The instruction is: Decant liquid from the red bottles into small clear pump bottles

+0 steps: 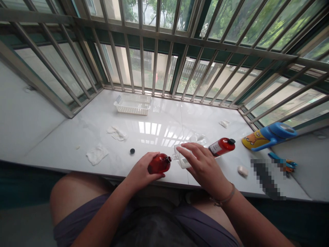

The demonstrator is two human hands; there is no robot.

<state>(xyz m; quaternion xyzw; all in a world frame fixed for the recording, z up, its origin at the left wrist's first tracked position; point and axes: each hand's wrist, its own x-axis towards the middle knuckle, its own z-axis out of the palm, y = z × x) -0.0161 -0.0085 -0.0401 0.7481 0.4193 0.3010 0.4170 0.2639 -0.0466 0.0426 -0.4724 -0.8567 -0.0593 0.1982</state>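
Note:
My left hand (145, 168) is wrapped round a red-brown bottle (159, 164), which has no cap on and leans with its neck to the right. In my right hand (199, 159) is a clear square bottle (180, 157), tipped on its side. Its narrow mouth meets or nearly meets the red bottle's mouth; I cannot tell whether they touch. A small black cap (132, 151) lies on the ledge left of my left hand. Just beyond my right hand is a second red bottle (223, 146) with a white label and a black cap.
A white perforated basket (133, 104) stands at the back left. Crumpled white tissues (97, 154) lie at left. To the right are a blue and yellow flask (268, 136), a pale soap-like lump (242, 171) and blue-orange items (289, 165). Metal window bars (169, 68) bound the ledge.

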